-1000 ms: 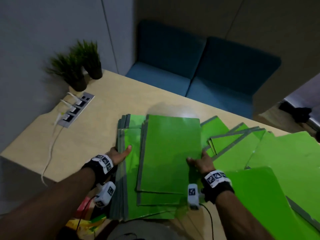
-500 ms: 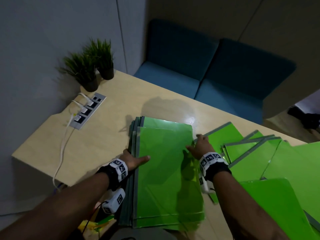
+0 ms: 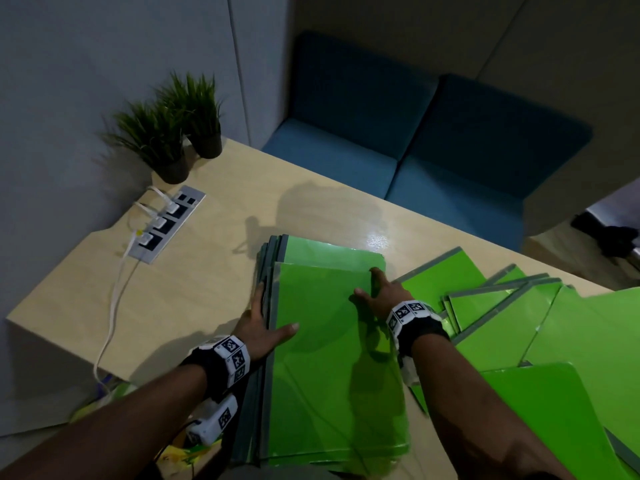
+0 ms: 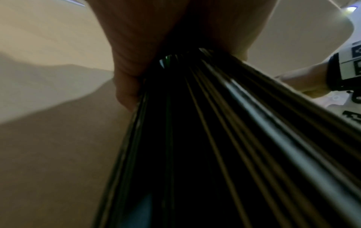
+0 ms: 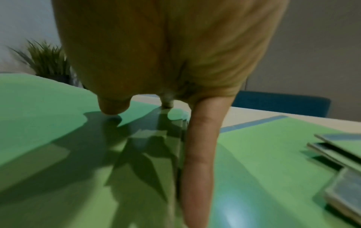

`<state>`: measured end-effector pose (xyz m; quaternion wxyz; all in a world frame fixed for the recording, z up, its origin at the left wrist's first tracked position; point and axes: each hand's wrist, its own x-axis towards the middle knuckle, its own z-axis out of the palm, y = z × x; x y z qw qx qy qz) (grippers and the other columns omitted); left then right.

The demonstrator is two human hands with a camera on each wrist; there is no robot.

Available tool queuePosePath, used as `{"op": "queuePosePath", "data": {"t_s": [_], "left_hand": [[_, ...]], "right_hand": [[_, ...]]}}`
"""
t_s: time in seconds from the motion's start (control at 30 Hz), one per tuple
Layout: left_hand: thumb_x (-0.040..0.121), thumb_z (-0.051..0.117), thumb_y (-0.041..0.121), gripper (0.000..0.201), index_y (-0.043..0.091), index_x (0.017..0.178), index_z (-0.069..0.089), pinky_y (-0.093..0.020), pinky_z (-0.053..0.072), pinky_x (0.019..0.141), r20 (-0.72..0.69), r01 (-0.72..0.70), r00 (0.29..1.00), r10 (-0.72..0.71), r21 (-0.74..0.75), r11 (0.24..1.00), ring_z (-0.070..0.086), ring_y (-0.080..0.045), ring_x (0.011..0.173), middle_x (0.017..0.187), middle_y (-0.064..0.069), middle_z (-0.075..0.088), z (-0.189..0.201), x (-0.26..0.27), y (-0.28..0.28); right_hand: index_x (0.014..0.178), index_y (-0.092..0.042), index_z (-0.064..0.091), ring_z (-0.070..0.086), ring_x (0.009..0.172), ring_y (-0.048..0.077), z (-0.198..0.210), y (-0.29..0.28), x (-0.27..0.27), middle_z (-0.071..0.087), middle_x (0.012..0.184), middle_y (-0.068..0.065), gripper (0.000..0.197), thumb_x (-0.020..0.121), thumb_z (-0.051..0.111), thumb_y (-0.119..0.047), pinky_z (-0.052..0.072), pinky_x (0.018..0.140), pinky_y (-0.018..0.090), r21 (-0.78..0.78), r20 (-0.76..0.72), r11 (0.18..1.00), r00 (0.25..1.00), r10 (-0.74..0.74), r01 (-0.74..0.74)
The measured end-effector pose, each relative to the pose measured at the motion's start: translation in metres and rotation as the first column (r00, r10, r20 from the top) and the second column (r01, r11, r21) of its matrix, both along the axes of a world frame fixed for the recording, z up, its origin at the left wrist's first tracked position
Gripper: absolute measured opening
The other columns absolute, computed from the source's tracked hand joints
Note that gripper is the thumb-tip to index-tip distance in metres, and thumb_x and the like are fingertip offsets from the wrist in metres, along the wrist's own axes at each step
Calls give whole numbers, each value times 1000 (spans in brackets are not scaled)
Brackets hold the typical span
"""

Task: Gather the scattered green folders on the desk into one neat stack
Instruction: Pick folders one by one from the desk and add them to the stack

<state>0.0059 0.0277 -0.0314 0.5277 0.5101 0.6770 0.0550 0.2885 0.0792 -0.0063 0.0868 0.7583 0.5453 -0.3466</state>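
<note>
A stack of green folders (image 3: 329, 358) with grey spines lies in the middle of the desk (image 3: 180, 292). My left hand (image 3: 268, 315) presses straight fingers against the stack's left spine edge, thumb lying on the top folder. My right hand (image 3: 372, 289) touches the right edge, thumb on top. The right wrist view shows a straight finger (image 5: 201, 154) running along that edge of the stack (image 5: 48, 117). Seen from the left wrist, my palm (image 4: 156, 38) sits against the layered spines (image 4: 205, 138). The top folder sits slightly short of the far edge. Several scattered green folders (image 3: 502, 306) overlap on the right.
Two potted plants (image 3: 166, 136) and a power strip (image 3: 166, 223) with white cables occupy the desk's far left corner. A blue sofa (image 3: 415, 150) stands beyond the far edge. Colourful items (image 3: 104, 400) lie below the desk's near left edge.
The top folders, offset to the right a second ago, now lie lined up on the stack. Both hands have slid farther along the stack's side edges.
</note>
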Motion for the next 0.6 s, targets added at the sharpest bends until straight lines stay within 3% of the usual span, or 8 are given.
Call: {"op": "queuePosePath", "data": {"t_s": [0.03, 0.1, 0.23, 0.33, 0.43, 0.5, 0.57, 0.6], "left_hand": [[40, 60, 90, 138, 48, 142, -23, -52, 38, 107, -1, 17, 1000, -17, -5, 1000, 38, -36, 136, 158, -16, 20, -2, -1, 1], [35, 57, 94, 138, 53, 138, -25, -53, 38, 107, -5, 38, 999, -38, -7, 999, 38, -37, 136, 157, -18, 21, -5, -2, 1], [48, 62, 89, 120, 70, 123, -30, -57, 33, 108, 10, 66, 998, -66, 32, 997, 35, -37, 138, 156, -17, 23, -19, -3, 1], [51, 65, 85, 119, 71, 124, -28, -56, 41, 103, 22, 54, 998, -55, 57, 997, 48, -37, 129, 149, -18, 38, -26, -13, 2], [49, 63, 87, 123, 65, 130, -28, -53, 47, 98, -45, 56, 998, -53, 70, 996, 58, -38, 117, 142, -22, 47, -21, -8, 4], [51, 65, 84, 127, 55, 138, -23, -50, 49, 96, -72, 26, 997, -19, 92, 995, 61, -38, 111, 139, -24, 49, -13, -1, 1], [54, 70, 76, 130, 46, 143, -21, -50, 48, 97, -71, -15, 997, 22, 95, 995, 60, -38, 113, 145, -21, 44, -8, 5, -3], [58, 72, 72, 130, 42, 145, -20, -50, 48, 98, -67, -36, 997, 42, 90, 995, 58, -39, 115, 148, -19, 40, -7, 6, -3]], "right_hand": [[145, -28, 24, 64, 104, 39, 2, 1, -2, 55, 129, 23, 76, 85, 49, -68, 55, 88, 50, 14, -22, 1000, 999, -27, 27], [137, -19, 39, 62, 106, 39, 5, -1, -5, 53, 129, 21, 64, 89, 52, -59, 54, 89, 49, 69, -54, 993, 994, -96, 100], [142, -22, 37, 53, 120, 43, 8, -20, -11, 33, 145, 20, 61, 92, 52, -54, 49, 97, 50, 124, -61, 971, 978, -197, 204], [142, -21, 41, 54, 121, 39, 15, -17, -11, 43, 143, 20, 63, 92, 49, -58, 47, 99, 46, 119, -91, 980, 985, -148, 159], [146, -26, 38, 55, 123, 33, 26, -22, 21, 52, 141, 15, 64, 93, 39, -62, 44, 102, 41, 71, -321, 975, 931, -176, 209], [150, -30, 31, 53, 124, 29, 32, -39, 58, 49, 143, 8, 67, 92, 40, -62, 45, 103, 44, 103, -446, 924, 848, -287, 367], [149, -25, 35, 50, 126, 23, 29, -69, 110, 49, 140, 3, 54, 98, 51, -36, 43, 101, 35, 251, -389, 825, 833, -393, 506], [147, -21, 39, 49, 128, 26, 25, -88, 140, 48, 143, 6, 53, 97, 55, -25, 43, 102, 36, 334, -272, 770, 838, -473, 543]]}}
